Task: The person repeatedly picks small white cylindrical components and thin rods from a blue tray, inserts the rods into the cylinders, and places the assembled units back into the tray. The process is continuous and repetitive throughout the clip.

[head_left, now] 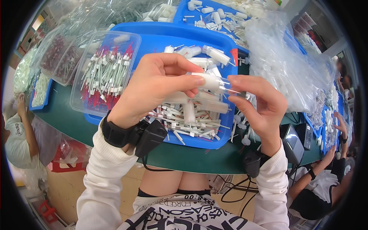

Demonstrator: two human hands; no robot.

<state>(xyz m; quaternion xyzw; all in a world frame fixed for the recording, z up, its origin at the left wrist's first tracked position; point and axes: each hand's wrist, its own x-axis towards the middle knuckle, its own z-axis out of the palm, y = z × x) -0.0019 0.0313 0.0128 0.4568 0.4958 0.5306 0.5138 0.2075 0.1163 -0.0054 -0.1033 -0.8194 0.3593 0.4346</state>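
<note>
While both hands meet above a blue tray [226,46], the left hand [153,88] pinches a small white plastic tube [209,81] between thumb and fingers, closed firmly around its left part. The tube has a clear tip [228,87] that sticks out toward the right hand [260,105], whose thumb and forefinger close on that tip, with the other fingers curled loosely behind. The tube is held in the air, over the middle of the tray and well above the parts lying in it.

Its long axis runs nearly level from left to right, dipping slightly at the right end, with the clear tip pointing to the person's right.

Beneath the hands the tray holds a loose heap of white tubes and thin sticks [184,122]. To the left, a clear plastic box [128,42] is packed with white and red pieces. A large clear bag of white parts [283,65] sits to the right on the green table [184,155]. Other people sit at either side.

As a judgement: the hold on the clear tip is narrow, so a slip could drop the tube into the heap below, where it would be hard to pick out from similar pieces. Pressing off-line could also bend or crack the thin tip.
</note>
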